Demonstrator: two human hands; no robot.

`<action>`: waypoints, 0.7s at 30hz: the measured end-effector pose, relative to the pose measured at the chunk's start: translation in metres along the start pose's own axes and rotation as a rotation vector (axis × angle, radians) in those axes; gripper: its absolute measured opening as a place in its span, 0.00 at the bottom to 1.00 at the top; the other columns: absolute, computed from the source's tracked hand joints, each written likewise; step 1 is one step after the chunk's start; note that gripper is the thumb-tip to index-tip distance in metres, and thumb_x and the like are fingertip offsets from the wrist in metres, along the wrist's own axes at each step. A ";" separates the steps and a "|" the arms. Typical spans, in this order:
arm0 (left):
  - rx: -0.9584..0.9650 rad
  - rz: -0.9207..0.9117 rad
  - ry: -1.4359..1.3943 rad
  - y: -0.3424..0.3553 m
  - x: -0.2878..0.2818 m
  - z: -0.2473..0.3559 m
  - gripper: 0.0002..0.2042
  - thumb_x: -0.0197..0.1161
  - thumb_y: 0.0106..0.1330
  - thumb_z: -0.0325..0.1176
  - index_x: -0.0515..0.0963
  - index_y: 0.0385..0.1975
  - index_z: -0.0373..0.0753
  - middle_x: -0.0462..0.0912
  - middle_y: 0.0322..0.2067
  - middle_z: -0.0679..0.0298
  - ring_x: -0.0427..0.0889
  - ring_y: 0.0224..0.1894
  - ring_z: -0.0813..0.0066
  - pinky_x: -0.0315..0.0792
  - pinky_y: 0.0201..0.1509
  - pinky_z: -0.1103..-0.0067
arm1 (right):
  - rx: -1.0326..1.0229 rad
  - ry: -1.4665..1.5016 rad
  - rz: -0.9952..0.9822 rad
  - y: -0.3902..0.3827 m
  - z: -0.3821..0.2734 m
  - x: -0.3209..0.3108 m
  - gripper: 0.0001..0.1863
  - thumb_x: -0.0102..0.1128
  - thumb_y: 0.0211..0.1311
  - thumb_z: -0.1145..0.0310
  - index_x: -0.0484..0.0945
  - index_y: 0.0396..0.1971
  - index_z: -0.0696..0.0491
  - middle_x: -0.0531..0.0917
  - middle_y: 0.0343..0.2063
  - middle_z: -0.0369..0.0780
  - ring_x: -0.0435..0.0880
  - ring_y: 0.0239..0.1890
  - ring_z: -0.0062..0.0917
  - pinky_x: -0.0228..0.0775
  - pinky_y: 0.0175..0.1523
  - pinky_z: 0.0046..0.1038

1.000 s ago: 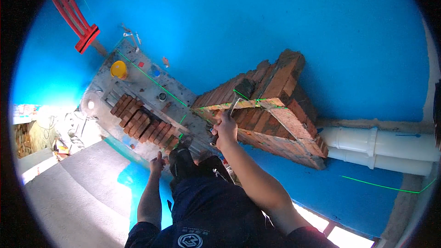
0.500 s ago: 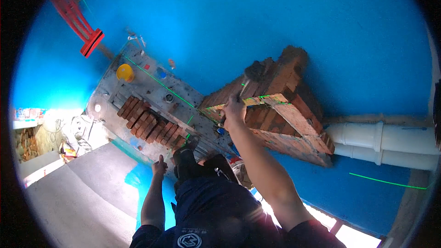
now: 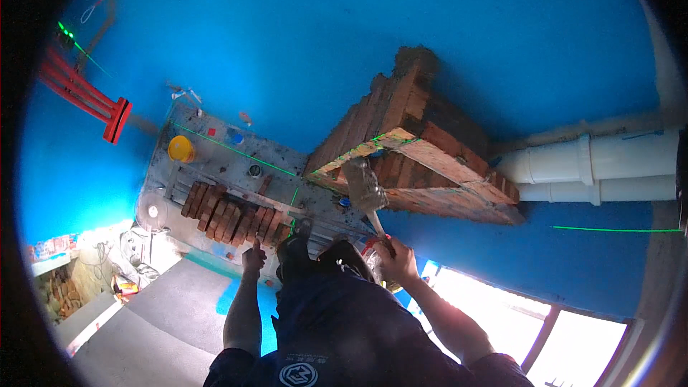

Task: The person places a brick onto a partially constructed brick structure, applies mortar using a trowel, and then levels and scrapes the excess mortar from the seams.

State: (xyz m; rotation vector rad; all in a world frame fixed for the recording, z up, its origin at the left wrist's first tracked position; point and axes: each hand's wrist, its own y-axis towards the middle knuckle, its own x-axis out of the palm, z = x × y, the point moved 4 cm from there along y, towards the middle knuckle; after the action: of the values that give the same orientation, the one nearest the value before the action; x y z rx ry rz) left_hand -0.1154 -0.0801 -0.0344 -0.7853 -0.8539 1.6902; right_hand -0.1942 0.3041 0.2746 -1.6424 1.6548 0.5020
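My right hand (image 3: 398,261) is closed around the handle of a trowel (image 3: 366,185). Its grey, mortar-smeared blade points away from me, below the near edge of a brick structure (image 3: 401,111) against the blue wall. Rough dark mortar caps the structure's top, and a green laser line runs along its edge. My left hand (image 3: 252,259) hangs beside a row of stacked red bricks (image 3: 233,215). One digit sticks out and the others look loosely curled; nothing shows in that hand.
A yellow bucket (image 3: 181,148) and a small round can (image 3: 254,170) stand on the grey floor beyond the bricks. Red pipes (image 3: 86,97) come down the wall at far left. Thick white pipes (image 3: 566,168) run along the wall at right.
My right hand has drawn back toward my body from the brick structure, bringing the trowel down and nearer. My view has shifted; the left hand stays near the stacked bricks.
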 end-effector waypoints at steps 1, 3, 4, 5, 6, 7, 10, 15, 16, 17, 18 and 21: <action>0.069 -0.026 0.043 -0.002 0.002 0.007 0.30 0.53 0.65 0.62 0.75 0.16 0.38 0.75 0.13 0.65 0.67 0.11 0.79 0.60 0.15 0.80 | -0.030 -0.033 0.067 -0.009 0.003 -0.004 0.13 0.65 0.57 0.62 0.76 0.29 0.58 0.78 0.21 0.47 0.78 0.22 0.39 0.67 0.28 0.35; 0.018 -0.013 0.101 0.001 0.010 0.017 0.29 0.53 0.65 0.62 0.75 0.17 0.38 0.75 0.13 0.65 0.67 0.11 0.79 0.60 0.15 0.80 | -0.136 -0.111 0.175 -0.014 0.010 -0.008 0.12 0.64 0.57 0.63 0.76 0.28 0.57 0.77 0.21 0.47 0.77 0.22 0.41 0.68 0.29 0.36; -0.009 -0.013 0.137 0.000 0.017 0.025 0.29 0.53 0.65 0.62 0.75 0.17 0.38 0.75 0.13 0.65 0.67 0.11 0.79 0.60 0.15 0.80 | -0.178 -0.153 0.233 -0.019 0.013 -0.010 0.11 0.64 0.58 0.64 0.75 0.27 0.56 0.77 0.20 0.46 0.77 0.23 0.42 0.68 0.29 0.36; 0.010 -0.054 0.078 -0.006 0.022 0.032 0.28 0.53 0.65 0.61 0.75 0.18 0.39 0.74 0.13 0.66 0.66 0.11 0.79 0.59 0.14 0.80 | -0.092 -0.136 0.172 -0.019 0.021 -0.009 0.10 0.63 0.58 0.65 0.75 0.27 0.55 0.76 0.21 0.46 0.76 0.23 0.43 0.68 0.29 0.36; 0.008 -0.064 0.108 -0.009 0.024 0.040 0.28 0.53 0.65 0.61 0.75 0.18 0.39 0.74 0.13 0.67 0.66 0.11 0.79 0.59 0.14 0.80 | -0.098 -0.157 0.244 -0.018 0.028 -0.006 0.10 0.63 0.59 0.65 0.74 0.28 0.55 0.77 0.21 0.46 0.77 0.23 0.43 0.68 0.29 0.36; 0.003 -0.078 0.140 -0.011 0.028 0.045 0.28 0.53 0.65 0.61 0.75 0.18 0.39 0.73 0.13 0.67 0.66 0.11 0.79 0.59 0.14 0.80 | -0.101 -0.181 0.316 -0.016 0.040 0.001 0.10 0.63 0.59 0.66 0.74 0.28 0.55 0.77 0.22 0.46 0.77 0.23 0.43 0.68 0.28 0.37; 0.041 -0.115 0.216 -0.020 0.037 0.058 0.30 0.50 0.65 0.64 0.73 0.17 0.40 0.72 0.13 0.68 0.67 0.11 0.78 0.59 0.15 0.79 | -0.238 -0.238 0.397 -0.006 0.069 0.012 0.10 0.63 0.59 0.66 0.72 0.30 0.55 0.77 0.23 0.47 0.77 0.25 0.45 0.67 0.29 0.39; 0.045 -0.153 0.246 -0.021 0.036 0.062 0.31 0.50 0.65 0.64 0.72 0.14 0.41 0.72 0.13 0.68 0.67 0.11 0.77 0.60 0.16 0.78 | -0.195 -0.219 0.381 0.008 0.088 0.012 0.11 0.62 0.59 0.66 0.71 0.29 0.56 0.78 0.25 0.48 0.78 0.28 0.47 0.67 0.30 0.41; 0.047 -0.159 0.238 -0.021 0.035 0.061 0.31 0.51 0.65 0.64 0.72 0.14 0.41 0.72 0.13 0.68 0.67 0.11 0.77 0.60 0.16 0.78 | -0.181 -0.197 0.371 0.010 0.083 0.009 0.11 0.62 0.59 0.66 0.71 0.29 0.56 0.78 0.25 0.48 0.78 0.28 0.47 0.68 0.31 0.41; 0.044 -0.172 0.240 -0.020 0.034 0.061 0.31 0.51 0.64 0.64 0.72 0.14 0.40 0.73 0.13 0.68 0.67 0.11 0.77 0.60 0.16 0.78 | -0.163 -0.156 0.364 0.008 0.078 0.005 0.11 0.62 0.59 0.66 0.71 0.29 0.56 0.78 0.25 0.49 0.78 0.29 0.47 0.68 0.31 0.41; 0.042 -0.189 0.240 -0.020 0.035 0.060 0.31 0.51 0.64 0.65 0.73 0.14 0.40 0.73 0.13 0.68 0.67 0.11 0.77 0.60 0.16 0.78 | -0.139 -0.156 0.370 0.005 0.076 0.001 0.11 0.62 0.59 0.66 0.71 0.30 0.56 0.78 0.25 0.49 0.78 0.29 0.47 0.68 0.31 0.41; 0.039 -0.199 0.239 -0.018 0.035 0.058 0.31 0.53 0.62 0.66 0.73 0.15 0.40 0.73 0.13 0.67 0.68 0.11 0.77 0.60 0.16 0.78 | -0.082 -0.160 0.409 -0.009 0.070 -0.008 0.11 0.62 0.59 0.65 0.72 0.32 0.56 0.79 0.27 0.49 0.78 0.30 0.47 0.69 0.32 0.40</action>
State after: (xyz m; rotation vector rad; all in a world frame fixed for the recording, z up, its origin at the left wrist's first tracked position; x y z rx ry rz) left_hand -0.1633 -0.0519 0.0083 -0.8285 -0.7070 1.4022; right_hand -0.1707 0.3589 0.2367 -1.2792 1.8718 0.8894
